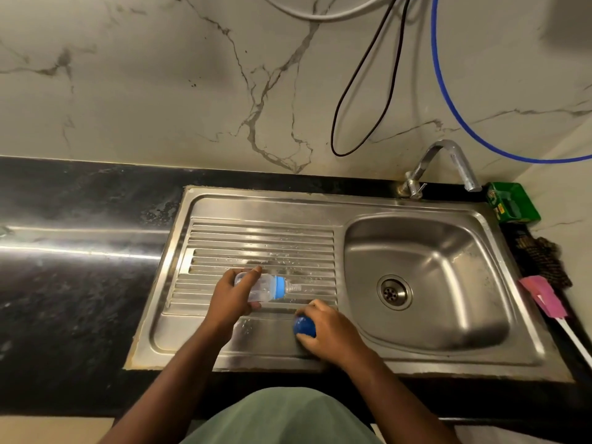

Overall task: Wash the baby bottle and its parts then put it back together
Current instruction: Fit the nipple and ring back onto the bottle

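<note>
Clear plastic baby bottle (pixel 261 287) with its light blue screw ring (pixel 280 287) and clear teat (pixel 293 287) lies on its side in my left hand (pixel 233 294), held over the ribbed steel draining board (pixel 243 241); its long axis runs left to right, base buried in my palm, teat pointing right toward the basin (pixel 426 280); my left fingers wrap the body firmly. My right hand (pixel 323 331) sits just right of and nearer to me than the teat, closed around a round dark blue plastic cap (pixel 304 326), pressed low against the flat front of the board; so the cap hand is the nearer one to the teat end, and I judge that capping means bringing it up and left along the bottle's axis. The bottle looks empty; the basin holds nothing but its drain (pixel 394 291); the tap (pixel 448 165) is not running.
</note>
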Demonstrator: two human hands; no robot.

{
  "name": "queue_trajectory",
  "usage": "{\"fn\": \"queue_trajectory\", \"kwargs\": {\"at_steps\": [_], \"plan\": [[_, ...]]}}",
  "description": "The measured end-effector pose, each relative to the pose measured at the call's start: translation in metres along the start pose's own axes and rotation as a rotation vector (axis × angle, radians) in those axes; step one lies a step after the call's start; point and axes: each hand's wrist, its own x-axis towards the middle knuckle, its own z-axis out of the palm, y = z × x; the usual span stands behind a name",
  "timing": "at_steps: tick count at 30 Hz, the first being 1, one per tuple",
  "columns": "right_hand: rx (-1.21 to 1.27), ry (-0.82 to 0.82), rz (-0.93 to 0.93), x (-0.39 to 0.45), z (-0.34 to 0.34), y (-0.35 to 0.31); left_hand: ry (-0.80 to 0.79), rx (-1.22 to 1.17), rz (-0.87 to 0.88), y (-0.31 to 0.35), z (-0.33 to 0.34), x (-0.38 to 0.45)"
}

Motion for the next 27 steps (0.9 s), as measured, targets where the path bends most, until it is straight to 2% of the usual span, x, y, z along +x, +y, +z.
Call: {"fn": "queue_trajectory", "kwargs": {"at_steps": [5,7,9,11,14,19,23,27], "plan": [[0.826,0.191,0.143,0.001,-0.029,0.005,-0.087,-0.032,-0.037,0.005,0.003,-0.005],[0.928,0.202,0.079,-0.002,-0.040,0.000,-0.111,-0.098,-0.049,0.009,0.009,-0.007],[0.886,0.226,0.005,-0.004,-0.047,-0.007,-0.103,-0.136,-0.040,0.014,0.013,-0.008],[0.846,0.318,-0.036,-0.003,-0.052,-0.008,-0.088,-0.108,-0.010,0.017,0.015,-0.008],[0.939,0.414,0.005,-0.006,-0.065,-0.007,-0.080,-0.078,0.007,0.021,0.015,-0.008],[0.808,0.241,-0.120,-0.010,-0.063,-0.017,-0.154,-0.042,0.016,0.021,0.026,-0.016],[0.718,0.309,-0.206,-0.008,-0.060,-0.023,-0.155,-0.088,-0.017,0.024,0.030,-0.020],[0.740,0.289,-0.247,-0.008,-0.061,-0.026,-0.201,-0.077,-0.031,0.028,0.025,-0.025]]}}
